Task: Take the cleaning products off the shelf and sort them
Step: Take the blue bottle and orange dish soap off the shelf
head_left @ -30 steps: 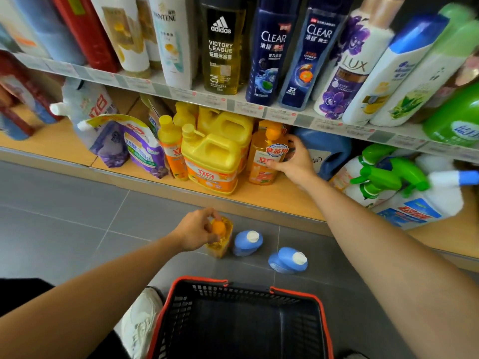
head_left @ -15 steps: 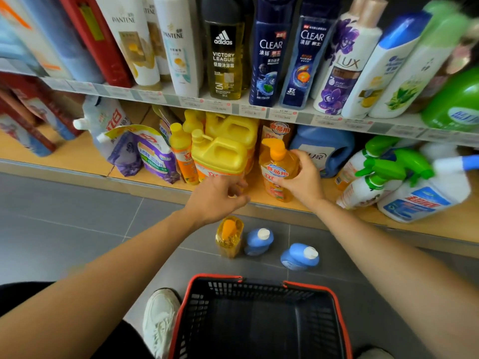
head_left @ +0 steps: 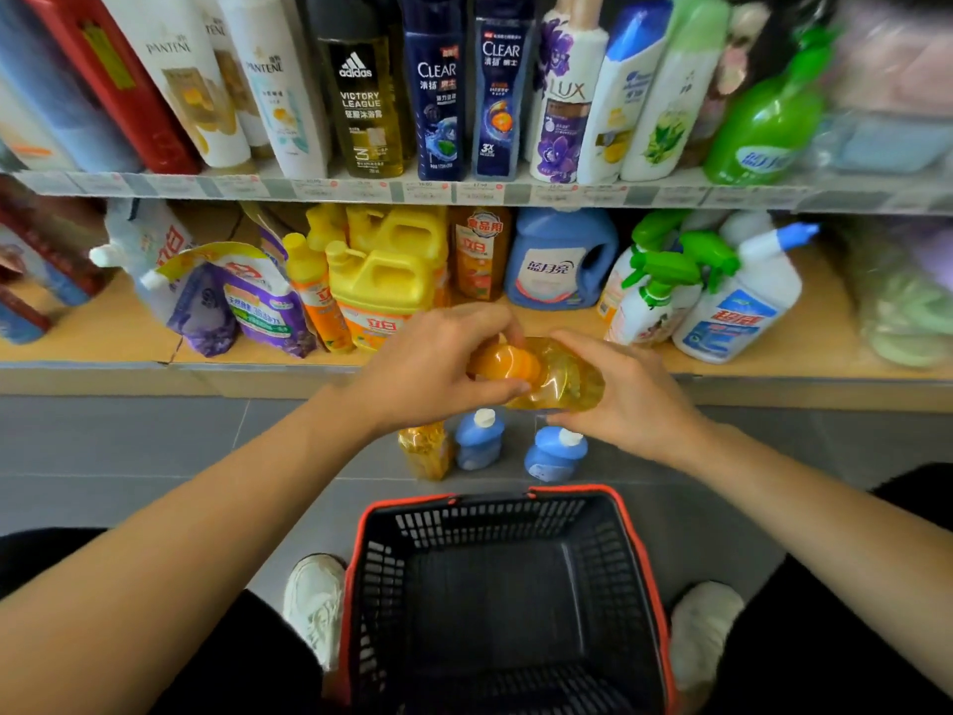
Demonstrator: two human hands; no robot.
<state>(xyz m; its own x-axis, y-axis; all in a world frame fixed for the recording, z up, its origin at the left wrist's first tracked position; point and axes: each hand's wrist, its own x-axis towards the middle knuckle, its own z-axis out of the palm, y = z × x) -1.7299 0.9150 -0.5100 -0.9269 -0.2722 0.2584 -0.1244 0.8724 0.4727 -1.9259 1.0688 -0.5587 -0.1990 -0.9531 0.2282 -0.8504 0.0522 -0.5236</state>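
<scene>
left hand (head_left: 433,369) and right hand (head_left: 629,399) grip a yellow dish-soap bottle (head_left: 559,376), off the shelf (head_left: 773,363); next, likely stand it beside the matching bottle (head_left: 425,451) on the floor (head_left: 129,446).

basket (head_left: 608,559): black, red rim, on grey floor (head_left: 129,446); white shoes (head_left: 314,601): one either side

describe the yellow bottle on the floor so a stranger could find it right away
Find the red-rimmed basket on the grey floor; just beyond its far rim stands a row of three small bottles. The yellow bottle is leftmost; the two blue bottles right of it have white caps.
</scene>
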